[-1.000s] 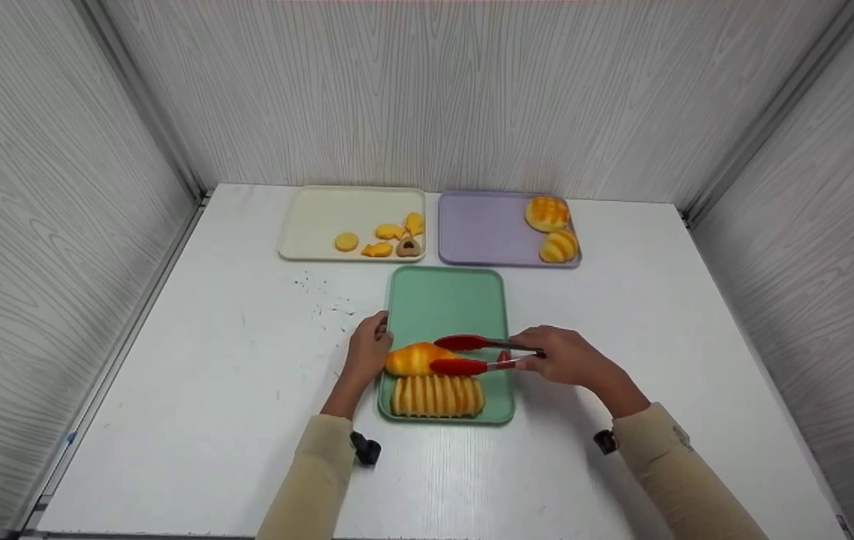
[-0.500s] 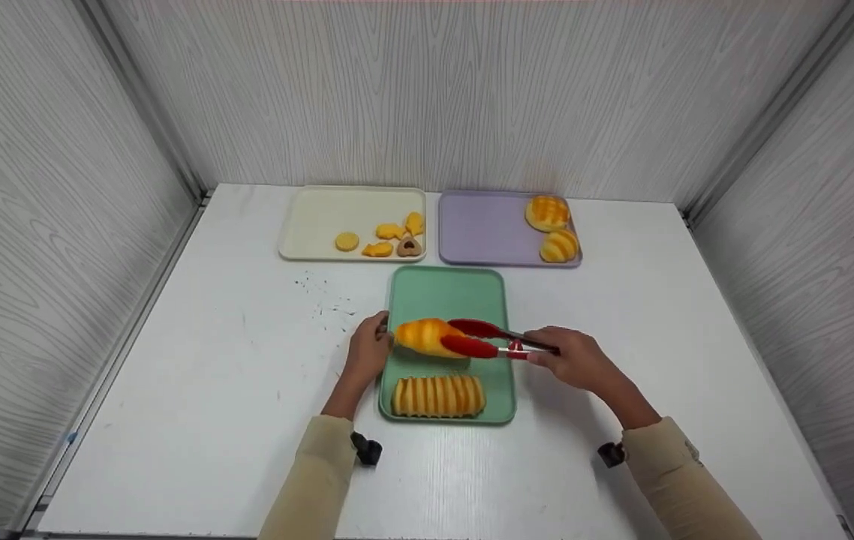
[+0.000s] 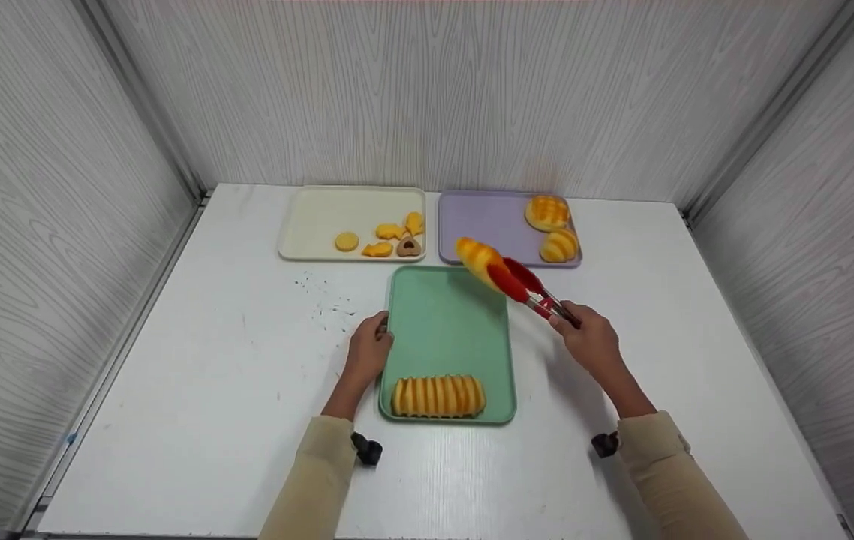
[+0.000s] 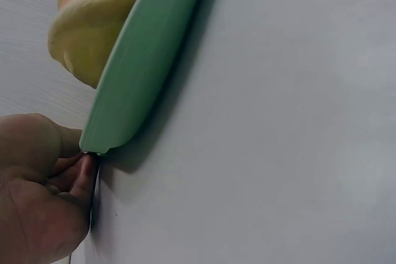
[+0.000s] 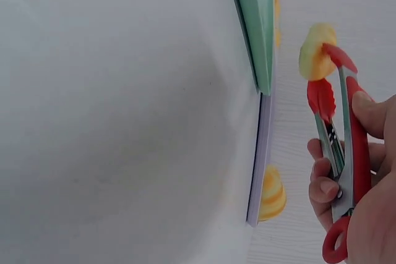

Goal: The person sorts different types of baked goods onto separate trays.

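My right hand (image 3: 590,339) grips red-tipped tongs (image 3: 521,285), whose tips clasp a golden bread roll (image 3: 478,257). The roll hangs in the air over the far end of the green tray (image 3: 448,322), overlapping the front of the purple tray (image 3: 476,225) in the head view. In the right wrist view the tongs (image 5: 354,146) lie between thumb and fingers. My left hand (image 3: 369,349) pinches the green tray's left rim; the left wrist view shows thumb and fingers at the rim (image 4: 133,85). A ridged loaf (image 3: 438,396) lies at the green tray's near end.
On the purple tray's right side sit a round bun (image 3: 547,214) and a striped roll (image 3: 559,246). A cream tray (image 3: 314,217) at the back left bears several small biscuits, including a round one (image 3: 347,241). Pale wood-grain panels (image 3: 427,90) enclose the white table (image 3: 202,360).
My right hand has lifted the bread roll with the tongs from beside the ridged loaf and carried it away from me, toward the purple tray. My left hand has stayed at the tray's rim.
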{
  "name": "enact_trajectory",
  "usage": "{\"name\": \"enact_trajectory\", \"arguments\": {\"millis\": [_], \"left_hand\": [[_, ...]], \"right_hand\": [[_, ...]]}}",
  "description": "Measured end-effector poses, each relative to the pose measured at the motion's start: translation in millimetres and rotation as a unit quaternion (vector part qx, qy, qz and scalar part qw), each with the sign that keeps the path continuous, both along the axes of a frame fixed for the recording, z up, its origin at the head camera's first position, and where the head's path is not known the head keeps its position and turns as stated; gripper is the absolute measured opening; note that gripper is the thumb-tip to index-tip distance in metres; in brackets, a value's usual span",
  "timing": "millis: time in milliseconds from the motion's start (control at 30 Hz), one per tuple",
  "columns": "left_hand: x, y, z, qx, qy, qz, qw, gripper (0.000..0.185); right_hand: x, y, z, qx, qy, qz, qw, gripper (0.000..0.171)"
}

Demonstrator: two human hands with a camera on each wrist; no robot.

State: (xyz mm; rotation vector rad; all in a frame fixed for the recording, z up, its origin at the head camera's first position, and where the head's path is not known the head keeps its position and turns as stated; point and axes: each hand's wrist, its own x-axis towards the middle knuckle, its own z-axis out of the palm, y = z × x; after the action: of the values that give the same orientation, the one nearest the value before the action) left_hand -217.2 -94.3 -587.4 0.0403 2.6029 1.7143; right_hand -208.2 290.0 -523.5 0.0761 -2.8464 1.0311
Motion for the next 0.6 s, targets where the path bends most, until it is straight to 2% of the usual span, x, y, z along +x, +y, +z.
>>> {"name": "enact_trajectory", "arguments": {"millis": [200,300,433,600], "left_hand": [[-1.6,-0.4,-1.9,0.004,0.008,0.004,1.0,0.044],[-1.9,-0.2,-2.2,0.001,0.009,0.006,0.9999,0.044],[-1.0,0.5,-0.3,0.001,0.0,0.007,1.0,0.044],[-0.1,1.5,1.2,0.002,-0.005,0.01,0.9999,0.044]], "right_hand": [[-16.9,-4.3,-2.1,0.023,0.04,-0.085,0.995,0.033],[-26.4,-8.1,-3.8,0.02,0.037,-0.113,0.993,0.032],[-40.2,-13.9,-6.4,0.016,0.023,-0.133,0.991,0.031],[-58.0,-21.6,-10.4,0.031,0.025,-0.144,0.989,0.034]]}}
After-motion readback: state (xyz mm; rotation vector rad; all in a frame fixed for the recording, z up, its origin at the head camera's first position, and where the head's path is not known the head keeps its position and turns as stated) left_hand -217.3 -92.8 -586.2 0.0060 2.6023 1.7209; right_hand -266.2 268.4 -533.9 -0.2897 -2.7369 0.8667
